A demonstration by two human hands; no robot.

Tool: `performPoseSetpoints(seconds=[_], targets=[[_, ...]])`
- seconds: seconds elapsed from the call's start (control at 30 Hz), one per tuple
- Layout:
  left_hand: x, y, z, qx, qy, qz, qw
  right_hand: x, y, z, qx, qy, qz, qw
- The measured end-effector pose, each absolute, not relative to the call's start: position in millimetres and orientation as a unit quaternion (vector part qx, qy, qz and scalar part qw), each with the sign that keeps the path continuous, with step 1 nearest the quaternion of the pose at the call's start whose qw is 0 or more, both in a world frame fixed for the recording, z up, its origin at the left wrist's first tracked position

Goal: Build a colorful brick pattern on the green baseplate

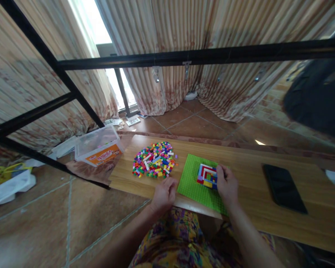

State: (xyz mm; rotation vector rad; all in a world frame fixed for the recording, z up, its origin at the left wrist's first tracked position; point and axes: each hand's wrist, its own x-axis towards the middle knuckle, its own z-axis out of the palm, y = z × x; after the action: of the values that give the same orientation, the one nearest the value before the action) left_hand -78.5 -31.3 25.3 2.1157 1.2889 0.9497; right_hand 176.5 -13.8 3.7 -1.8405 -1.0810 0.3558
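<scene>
Right hand at the block square, left hand by the loose bricks

Head view. A wooden bench [251,167] ran crosswise in front of the person, long axis left to right. A green plate [188,178] lay flat near the middle of its length, its near right corner close to the bench's near edge. On the plate sat a low square of nested block rows [205,176], red, white, blue and yellow among them. Its right side was partly behind the fingers, so I could not tell whether it had a longer axis.

Right hand [227,185]: fingertips bent in at the square's right side; the square lay directly to its left. Could not tell whether the fingers pinched a brick or only rested there.

Left hand [165,194]: curled, knuckles up, over the bench's near edge, left of the plate's near left corner. Contents hidden; could not tell whether it gripped anything.

The loose bricks [153,160] were spread in a rounded heap toward the bench's left end, just beyond the left hand and leaning left of it. The left hand was clearly the nearer one to the heap; from the right hand, the plate lay between. A dark phone [284,188] lay toward the bench's right end. Past the left end stood a clear box [93,143] with an orange label.
</scene>
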Motion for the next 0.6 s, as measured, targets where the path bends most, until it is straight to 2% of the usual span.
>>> performPoseSetpoints(seconds=[0.1, 0.23, 0.6], targets=[[-89.8, -24.4, 28.9, 0.754, 0.489, 0.377, 0.223, 180.6, -18.7, 3.7, -0.728, -0.414, 0.15, 0.525], [-110.2, -11.8, 30.0, 0.725, 0.537, 0.39, 0.184, 180.5, -21.3, 3.5, -0.722, -0.406, 0.126, 0.546], [-109.2, 25.0, 47.0, 0.767, 0.548, 0.32, 0.098, 177.2, -20.6, 3.4, -0.743, -0.437, 0.105, 0.495]])
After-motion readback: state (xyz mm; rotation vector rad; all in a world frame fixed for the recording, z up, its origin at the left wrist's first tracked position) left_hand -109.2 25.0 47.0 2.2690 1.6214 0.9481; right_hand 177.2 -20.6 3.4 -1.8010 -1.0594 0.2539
